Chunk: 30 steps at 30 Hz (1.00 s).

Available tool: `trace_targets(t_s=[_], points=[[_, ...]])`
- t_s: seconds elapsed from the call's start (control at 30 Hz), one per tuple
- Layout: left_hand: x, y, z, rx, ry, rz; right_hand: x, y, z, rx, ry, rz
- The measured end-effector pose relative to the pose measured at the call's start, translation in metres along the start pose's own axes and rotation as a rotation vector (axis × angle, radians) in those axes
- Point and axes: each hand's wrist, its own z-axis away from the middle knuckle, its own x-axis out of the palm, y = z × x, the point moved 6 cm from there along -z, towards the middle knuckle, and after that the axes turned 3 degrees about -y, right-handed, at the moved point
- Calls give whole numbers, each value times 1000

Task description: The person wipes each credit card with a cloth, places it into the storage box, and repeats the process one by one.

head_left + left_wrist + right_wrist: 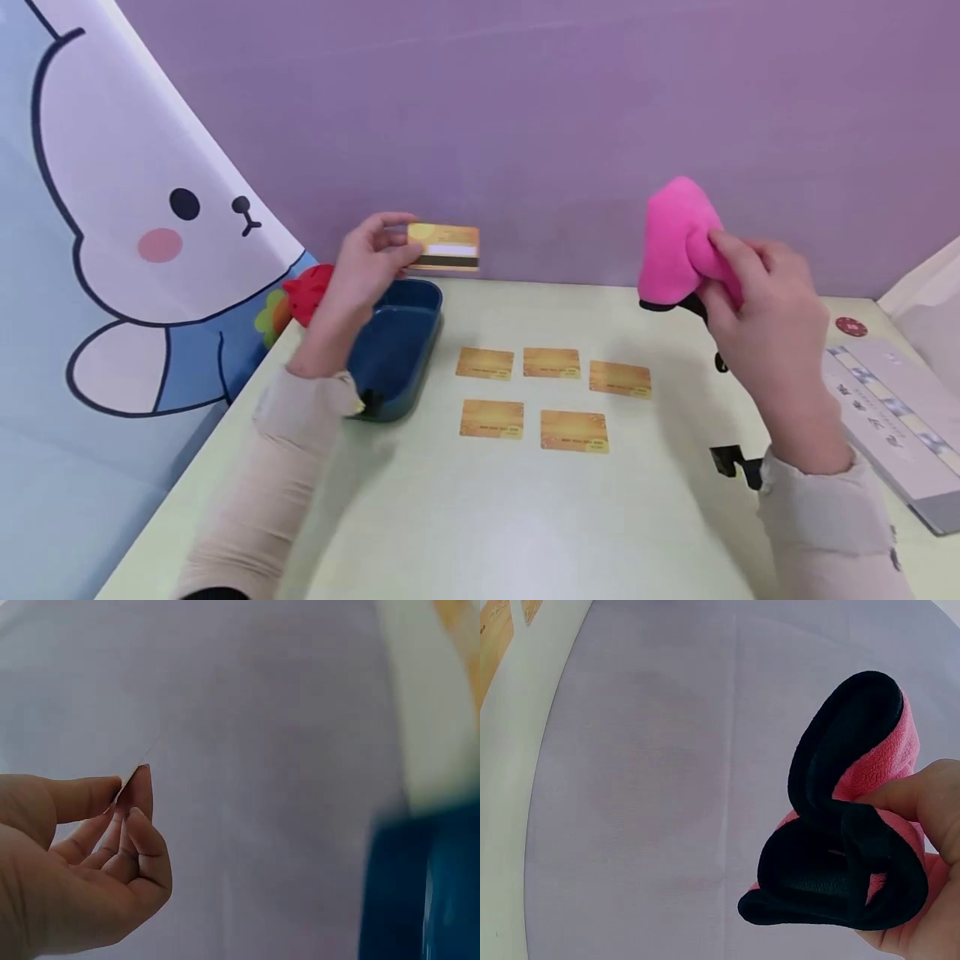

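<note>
My left hand (369, 260) pinches a gold bank card (442, 234) between thumb and fingers, above the far end of a dark blue tray (429, 350). The card's back, with a black stripe and a white strip, faces the head camera. In the left wrist view the card (132, 780) appears almost edge-on. On the right, my right hand (772, 321) grips a folded pink fleece cloth (675, 242) in the air. Its black edging (859, 735) shows in the right wrist view. Several more gold cards (573, 431) lie face up in two rows on the table between the hands.
A red toy (306, 296) stands behind the tray at the left. Along the right side lie a red chip (851, 326), a pale flat box (900, 417) and a small black item (726, 460). A purple backdrop (540, 142) rises behind the table (480, 517).
</note>
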Motion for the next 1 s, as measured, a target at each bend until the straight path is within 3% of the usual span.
trace_targets(t_s=[0.1,0.2,0.3,0.47,0.7,0.9,1.0], points=[[-27,-16,-15,-72,-20,-148,-3,3,1,7,-5,8],[-43,-35,-27,-124,-70,-274,-6,7,2,8,8,3],[-47,-59,-37,-191,-130,-405,-8,9,2,14,16,-8],[-41,-93,-44,-311,-233,-559,-11,10,2,29,52,-25],[-31,-115,-45,-409,-332,-549,-14,6,1,24,77,-22],[-33,-128,-43,-461,-357,-526,-16,3,1,47,56,-26],[-32,-132,-42,-490,-370,-559,-16,3,1,54,41,-22]])
